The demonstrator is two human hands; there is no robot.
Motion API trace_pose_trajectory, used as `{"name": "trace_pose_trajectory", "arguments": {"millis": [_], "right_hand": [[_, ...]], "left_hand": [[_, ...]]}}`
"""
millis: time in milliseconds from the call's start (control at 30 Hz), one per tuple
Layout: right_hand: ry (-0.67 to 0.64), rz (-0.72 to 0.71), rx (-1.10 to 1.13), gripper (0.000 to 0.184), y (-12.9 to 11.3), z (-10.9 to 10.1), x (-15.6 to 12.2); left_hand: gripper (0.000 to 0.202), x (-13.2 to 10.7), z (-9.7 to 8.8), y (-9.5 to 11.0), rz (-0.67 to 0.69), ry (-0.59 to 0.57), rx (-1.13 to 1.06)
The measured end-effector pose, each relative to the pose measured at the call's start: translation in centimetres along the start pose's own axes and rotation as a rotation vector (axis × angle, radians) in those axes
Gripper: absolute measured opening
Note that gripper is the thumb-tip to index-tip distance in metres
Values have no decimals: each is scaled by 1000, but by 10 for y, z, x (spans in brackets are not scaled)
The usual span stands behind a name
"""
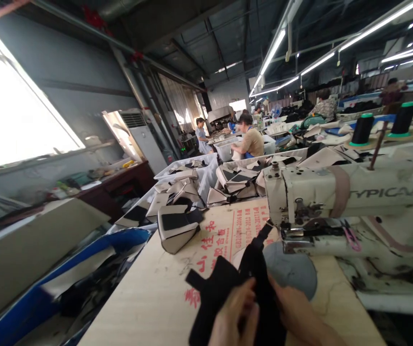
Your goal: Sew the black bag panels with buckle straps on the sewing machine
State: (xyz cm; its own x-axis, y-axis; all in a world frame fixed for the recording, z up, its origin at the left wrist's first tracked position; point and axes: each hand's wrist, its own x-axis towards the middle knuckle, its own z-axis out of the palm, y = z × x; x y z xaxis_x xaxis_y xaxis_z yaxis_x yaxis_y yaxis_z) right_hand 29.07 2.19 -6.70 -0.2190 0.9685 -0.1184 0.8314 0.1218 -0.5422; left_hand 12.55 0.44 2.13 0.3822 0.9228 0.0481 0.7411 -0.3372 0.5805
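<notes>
A black fabric piece (224, 288) lies low in the head view on a wooden table (156, 298), its narrow end reaching up toward the needle of a cream sewing machine (350, 202). My left hand (235, 317) is closed on the fabric from the left, fingers curled over it. My right hand (296, 310) grips the same piece from the right, its fingers partly hidden behind the cloth. A grey round pad (293, 271) sits under the machine head.
A beige-and-black sewn cover (175, 228) lies on the table's far left. Behind it, white bins (206, 173) hold several similar covers. Thread cones (363, 129) stand on the machine. Other people work at the back. A blue-edged bin (94, 250) sits left of the table.
</notes>
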Motion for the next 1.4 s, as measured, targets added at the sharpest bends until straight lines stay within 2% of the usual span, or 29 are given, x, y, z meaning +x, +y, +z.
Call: {"name": "trace_pose_trajectory", "arguments": {"millis": [67, 100, 133, 200, 267, 400, 467, 567, 667, 733, 833, 900, 967, 1033, 1100, 1200, 1300, 1400], "right_hand": [[3, -3, 9, 72, 7, 8, -1], [16, -3, 27, 71, 9, 11, -1], [32, -5, 56, 69, 9, 11, -2], [70, -11, 127, 65, 2, 6, -2], [94, -21, 196, 59, -8, -6, -2], [93, -60, 309, 52, -21, -35, -11], [76, -40, 326, 52, -13, -44, -19], [63, 44, 322, 50, 10, -51, -30], [88, 86, 237, 49, 27, -61, -30], [154, 36, 181, 54, 29, -70, -24], [181, -151, 253, 56, 18, -81, -12], [130, -229, 369, 48, 10, -83, -11], [90, -230, 451, 43, 10, -84, -18], [70, -221, 472, 41, 20, -86, -30], [56, -212, 467, 41, 36, -88, -43], [85, -143, 492, 38, 63, -87, -51], [147, -50, 543, 39, 80, -81, -48], [182, -12, 566, 42, 82, -74, -44]], "left_hand": [[40, 21, -15, -11, -89, 261, -5], [44, 31, -20, -17, -104, 319, 57], [48, 41, -23, -21, -90, 319, 125], [59, 61, -24, -25, -3, 205, 189], [56, 78, -22, -25, 38, 113, 124], [30, 95, -28, -18, -15, 117, -193], [23, 90, -33, -13, 48, 113, -272], [15, 76, -32, -6, 145, 80, -272], [28, 66, -18, 2, 188, -11, -227], [37, 62, -6, 4, 207, -50, -182], [58, 56, 9, -5, 138, 33, -141], [66, 50, 11, -14, 38, 56, -103], [63, 47, 7, -16, -11, -40, -66], [65, 50, -2, -8, 38, -169, -49], [68, 61, -9, 7, 147, -253, -55], [54, 82, -9, 26, 244, -336, -78], [37, 95, 2, 34, 250, -348, -94], [34, 95, 13, 39, 212, -283, -66]]}}
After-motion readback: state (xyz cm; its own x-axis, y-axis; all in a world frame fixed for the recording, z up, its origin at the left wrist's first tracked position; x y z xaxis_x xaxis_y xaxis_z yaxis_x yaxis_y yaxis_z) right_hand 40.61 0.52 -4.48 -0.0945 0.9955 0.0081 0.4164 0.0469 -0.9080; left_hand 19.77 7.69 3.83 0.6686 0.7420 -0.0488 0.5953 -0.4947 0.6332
